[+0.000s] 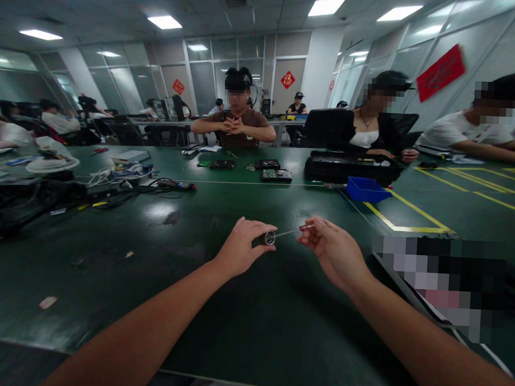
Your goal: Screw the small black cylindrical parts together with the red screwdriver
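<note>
My left hand (pixel 243 244) pinches a small dark cylindrical part (pixel 269 238) between thumb and fingers. Its round, shiny rim faces me, and what lies inside is too small to make out. In my right hand (pixel 330 243) is a screwdriver (pixel 289 232) with a thin metal shaft and a reddish handle mostly covered by my fingers. The shaft points left and its tip meets the rim of the round part, though I cannot tell whether it is inside. Both hands are held above the green table (pixel 233 318).
Opened hard drives (pixel 277 175) lie across the table, near a blue bin (pixel 367 190) and a long black case (pixel 351 168). Tangled cables (pixel 128 180) fill the left side. A blurred-out flat device (pixel 438 289) sits by my right forearm. A person (pixel 239 120) sits opposite.
</note>
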{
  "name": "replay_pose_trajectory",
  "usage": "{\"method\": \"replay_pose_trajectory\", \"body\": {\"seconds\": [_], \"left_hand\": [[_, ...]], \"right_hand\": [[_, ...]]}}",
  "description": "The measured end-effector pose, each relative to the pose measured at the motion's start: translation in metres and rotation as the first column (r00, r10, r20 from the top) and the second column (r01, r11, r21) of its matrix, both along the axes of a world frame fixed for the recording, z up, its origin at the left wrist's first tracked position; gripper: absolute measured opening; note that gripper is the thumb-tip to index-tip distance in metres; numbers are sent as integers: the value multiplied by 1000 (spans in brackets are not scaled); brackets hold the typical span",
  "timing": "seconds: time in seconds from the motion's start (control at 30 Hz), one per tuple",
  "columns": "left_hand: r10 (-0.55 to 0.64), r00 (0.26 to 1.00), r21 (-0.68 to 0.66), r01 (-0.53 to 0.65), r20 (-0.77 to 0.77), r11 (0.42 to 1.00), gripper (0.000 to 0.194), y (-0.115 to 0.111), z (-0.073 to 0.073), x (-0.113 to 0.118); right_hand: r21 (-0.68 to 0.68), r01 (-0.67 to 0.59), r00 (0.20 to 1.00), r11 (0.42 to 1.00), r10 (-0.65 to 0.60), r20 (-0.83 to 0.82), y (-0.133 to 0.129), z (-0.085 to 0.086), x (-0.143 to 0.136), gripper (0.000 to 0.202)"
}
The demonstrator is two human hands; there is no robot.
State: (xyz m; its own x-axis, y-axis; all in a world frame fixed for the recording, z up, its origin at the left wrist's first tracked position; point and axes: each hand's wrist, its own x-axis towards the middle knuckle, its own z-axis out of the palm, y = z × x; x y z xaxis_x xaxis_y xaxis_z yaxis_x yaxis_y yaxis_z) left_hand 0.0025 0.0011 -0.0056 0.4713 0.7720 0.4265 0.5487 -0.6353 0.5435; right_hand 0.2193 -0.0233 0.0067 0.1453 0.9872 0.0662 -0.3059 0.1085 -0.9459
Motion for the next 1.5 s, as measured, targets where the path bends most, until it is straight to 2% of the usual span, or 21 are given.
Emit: {"method": "replay_pose_trajectory", "body": {"seconds": [0.03,0.1,0.2,0.3,0.43,0.5,0.6,0.77,1.0,1.27,1.5], "left_hand": [[-4,1000,6,4,-16,1000,37,1,0,-1],[15,999,-2,-15,-38,1000,37,2,0,-2],[28,998,-16,-28,-49,999,39,2,0,-3],[33,999,-9,-33,-42,999,39,2,-1,-3],[35,999,-15,-36,-41,999,38,1,-1,-2],[47,998,-26,-48,-44,999,38,0,0,-1],[66,997,-30,-67,-36,997,38,0,1,-1],[76,997,-13,-76,-4,997,37,1,1,-1],[89,996,-53,-89,-12,995,37,1,1,0],[83,996,-118,-85,-23,989,40,4,-3,-1],[60,998,-140,-62,-19,988,39,3,-4,2]], "right_hand": [[-51,-37,998,998,34,-50,2,0,1,30],[-46,6,999,999,-8,-49,6,-2,3,31],[51,91,995,995,-93,46,6,-7,3,32],[149,117,973,982,-143,179,2,-9,1,32],[248,36,898,968,-140,416,-6,-4,-1,29],[264,-23,873,964,-109,476,-10,-1,-1,26],[301,-25,842,953,-143,521,-15,2,-3,24],[324,-24,813,946,-170,558,-18,-2,-5,24],[294,-17,828,956,-151,540,-15,-7,-7,25],[349,64,729,935,-283,623,-17,0,0,24],[420,92,735,903,-346,583,-19,0,2,20]]}}
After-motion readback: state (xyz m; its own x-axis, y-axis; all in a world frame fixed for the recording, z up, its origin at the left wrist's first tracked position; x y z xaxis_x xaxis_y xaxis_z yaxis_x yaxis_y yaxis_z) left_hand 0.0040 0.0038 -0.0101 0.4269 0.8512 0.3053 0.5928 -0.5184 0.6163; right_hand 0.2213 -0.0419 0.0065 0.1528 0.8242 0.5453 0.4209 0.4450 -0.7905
